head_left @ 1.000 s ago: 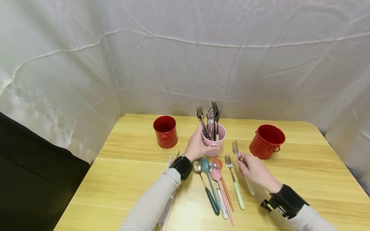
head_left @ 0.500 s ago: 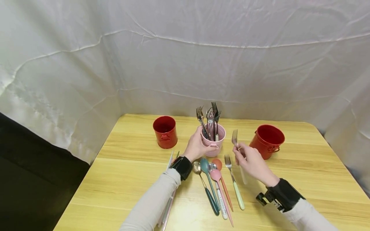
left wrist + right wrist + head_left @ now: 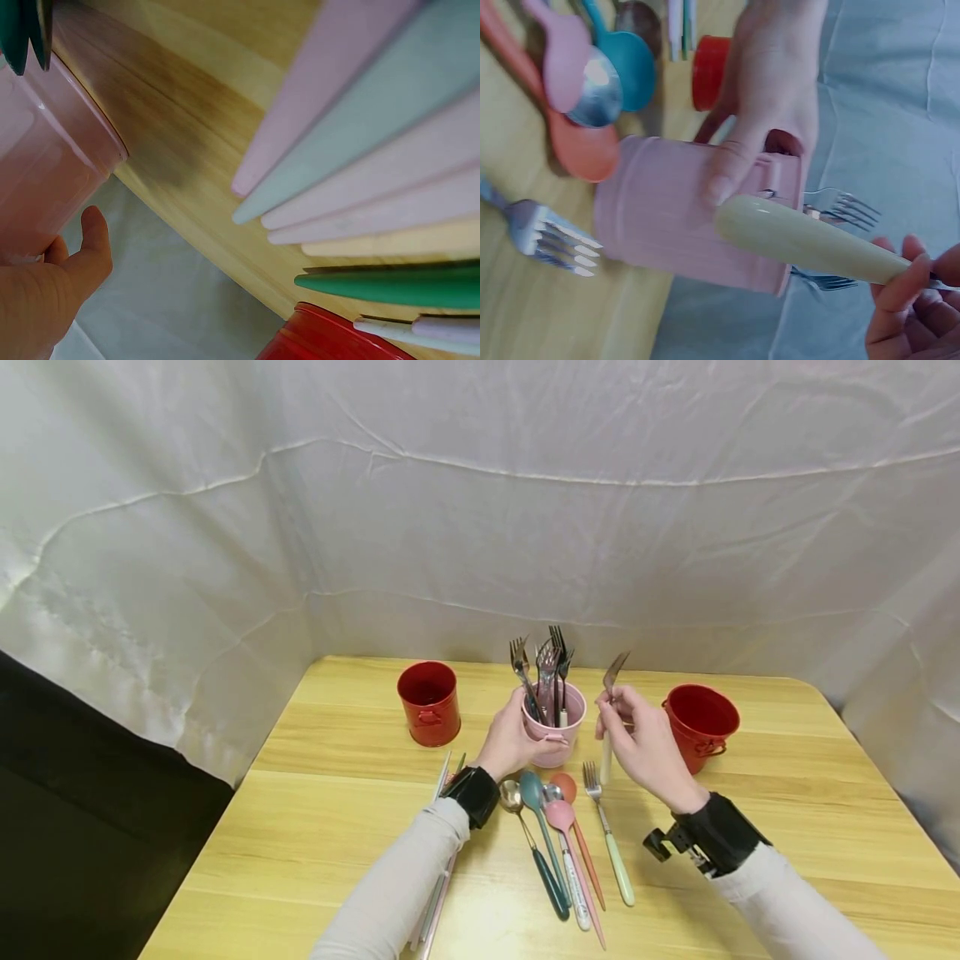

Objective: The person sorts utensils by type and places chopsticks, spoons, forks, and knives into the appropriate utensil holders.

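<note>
A small pink bucket (image 3: 553,743) holds several forks (image 3: 551,664) with tines up. My left hand (image 3: 513,739) grips its side near the rim, thumb across the front, as the right wrist view also shows. Just right of the bucket, my right hand (image 3: 645,743) pinches a fork (image 3: 606,764) near the top of its cream handle (image 3: 810,240). This fork stands nearly upright above the table, tines up and handle end down. On the table below lies another fork (image 3: 613,852) with a pale green handle, beside several spoons (image 3: 558,852) in teal, pink, orange and metal.
One red bucket (image 3: 431,706) stands at the back left, another (image 3: 697,727) at the right behind my right hand. Several chopsticks (image 3: 375,210) lie left of the spoons, partly under my left forearm. A pale curtain (image 3: 600,527) hangs behind the table.
My right hand has risen and moved left and away from me towards the pink bucket, lifting the cream-handled fork and turning it more upright. The left hand has stayed on the bucket.
</note>
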`<state>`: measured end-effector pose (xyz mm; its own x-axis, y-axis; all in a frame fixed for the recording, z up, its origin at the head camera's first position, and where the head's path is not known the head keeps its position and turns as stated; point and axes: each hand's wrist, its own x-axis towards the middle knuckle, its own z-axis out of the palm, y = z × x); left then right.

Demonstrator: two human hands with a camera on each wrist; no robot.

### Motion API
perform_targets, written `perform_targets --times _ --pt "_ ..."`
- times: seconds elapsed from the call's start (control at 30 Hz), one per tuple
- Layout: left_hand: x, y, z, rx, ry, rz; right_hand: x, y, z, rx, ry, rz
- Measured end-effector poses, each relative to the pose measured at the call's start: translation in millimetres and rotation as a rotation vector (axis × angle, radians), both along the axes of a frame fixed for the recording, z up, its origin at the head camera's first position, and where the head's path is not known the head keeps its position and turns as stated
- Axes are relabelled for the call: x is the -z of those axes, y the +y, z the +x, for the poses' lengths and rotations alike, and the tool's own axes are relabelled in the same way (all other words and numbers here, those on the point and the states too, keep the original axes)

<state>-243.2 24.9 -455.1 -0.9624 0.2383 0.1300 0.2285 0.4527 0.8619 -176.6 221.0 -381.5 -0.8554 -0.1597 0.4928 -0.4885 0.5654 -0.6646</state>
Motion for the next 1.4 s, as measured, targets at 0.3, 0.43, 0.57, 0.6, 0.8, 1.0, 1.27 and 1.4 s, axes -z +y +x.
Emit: perform_targets --times 0.3,0.43,0.57,0.6,0.8,1.0,1.27,1.4 --pt "1.5 1.1 -1.0 0.001 0.005 0.005 -18.8 -13.1 -14.7 0.030 0.196 -0.135" --pt "2.6 1.1 -2.0 0.001 0.016 0.002 -25.3 -19.7 -21.1 0.013 0.266 -0.222" --pt "2.6 1.0 -2.5 -0.003 0.010 0.004 -26.8 -26.0 -27.3 -0.027 0.322 -0.298" --pt "2.3 0.8 -2.5 -0.003 0.009 0.003 -26.4 -27.6 -28.9 -0.034 0.330 -0.308" --pt "1.9 -0.1 -2.0 -0.001 0.012 0.001 -19.0 -35.8 -36.1 -0.040 0.342 -0.326" --pt "1.1 0.0 -0.8 0.003 0.037 -0.012 -6.3 -42.0 -41.5 -0.024 0.333 -0.267" --pt "-0.9 -0.6 1.0 0.013 0.071 -0.040 12.3 -45.4 -46.0 -0.061 0.254 -0.211" --pt "-0.7 -1.4 0.7 0.011 0.074 -0.035 19.3 -44.0 -45.9 -0.043 0.190 -0.131"
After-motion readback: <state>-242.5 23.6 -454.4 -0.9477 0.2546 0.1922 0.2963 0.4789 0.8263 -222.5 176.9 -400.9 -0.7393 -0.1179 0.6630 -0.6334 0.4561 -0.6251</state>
